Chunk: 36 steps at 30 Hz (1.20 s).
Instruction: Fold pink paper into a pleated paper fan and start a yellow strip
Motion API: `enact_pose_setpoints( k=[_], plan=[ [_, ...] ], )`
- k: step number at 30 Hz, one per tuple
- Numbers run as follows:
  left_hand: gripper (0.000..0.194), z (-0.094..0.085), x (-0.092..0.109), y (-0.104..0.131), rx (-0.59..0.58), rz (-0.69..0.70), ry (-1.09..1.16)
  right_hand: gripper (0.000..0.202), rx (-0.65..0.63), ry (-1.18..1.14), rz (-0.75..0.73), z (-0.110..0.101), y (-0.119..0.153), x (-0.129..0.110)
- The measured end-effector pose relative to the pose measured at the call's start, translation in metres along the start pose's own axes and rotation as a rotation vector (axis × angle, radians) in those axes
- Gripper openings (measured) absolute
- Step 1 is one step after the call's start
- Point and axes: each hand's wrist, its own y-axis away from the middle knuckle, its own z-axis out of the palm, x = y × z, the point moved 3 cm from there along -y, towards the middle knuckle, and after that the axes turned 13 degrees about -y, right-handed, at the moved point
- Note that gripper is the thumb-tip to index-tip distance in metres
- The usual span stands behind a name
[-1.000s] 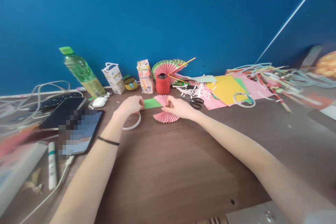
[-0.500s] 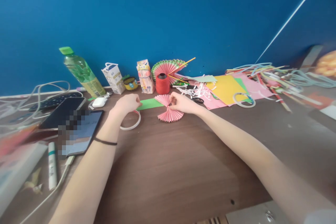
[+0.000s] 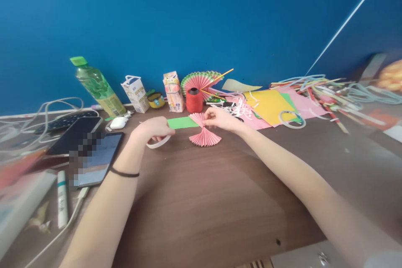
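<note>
My left hand (image 3: 156, 129) is closed on the white tape ring (image 3: 158, 143), whose front edge shows below the fingers. Between my hands a green paper strip (image 3: 183, 123) lies on the table, its right end under the pink fan. The pleated pink paper fan (image 3: 205, 137) is pinched at its middle by my right hand (image 3: 219, 119), with its folds spread above and below like a bow. Just behind it stands a red thread spool (image 3: 194, 100).
Behind are a green bottle (image 3: 100, 88), a milk carton (image 3: 136, 94), a decorated carton (image 3: 173, 93) and a larger pleated fan (image 3: 199, 81). Yellow paper (image 3: 270, 104), another tape ring (image 3: 292, 119) and sticks lie right. A tablet (image 3: 103, 159) and marker (image 3: 62, 201) lie left.
My left hand has lowered onto the tape ring and now grips it. My right hand and the pink fan have shifted slightly right. A pale paper piece behind has lifted or curled.
</note>
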Motion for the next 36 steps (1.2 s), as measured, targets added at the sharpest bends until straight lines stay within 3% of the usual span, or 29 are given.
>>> enact_pose_setpoints(
  k=[4,7,12,18,23,28,32,36],
  plan=[
    [0.025,-0.015,0.007,0.006,0.186,0.119,0.057,0.021,0.015,-0.033,-0.028,0.001,0.002,-0.005],
    [0.025,-0.02,0.013,0.008,0.284,0.184,0.232,0.016,0.059,-0.039,-0.052,0.003,0.003,-0.01],
    [0.025,-0.017,0.03,0.012,0.26,0.485,0.545,0.011,0.14,0.023,-0.277,0.007,0.007,-0.023],
    [0.034,-0.012,0.036,0.009,0.306,0.527,0.563,0.022,0.168,0.103,-0.59,0.017,0.018,-0.044],
    [0.03,-0.008,0.045,0.011,0.195,0.594,0.606,0.031,0.159,0.192,-0.621,0.022,0.018,-0.044],
    [0.046,-0.004,0.051,0.016,0.039,0.631,0.705,0.032,0.172,0.197,-0.601,0.019,0.015,-0.04],
    [0.045,-0.003,0.05,0.016,0.044,0.66,0.721,0.024,0.163,0.035,-0.55,0.017,0.014,-0.04],
    [0.038,-0.006,0.05,0.018,0.133,0.606,0.628,0.012,0.232,-0.011,-0.532,0.016,0.015,-0.041]
  ],
)
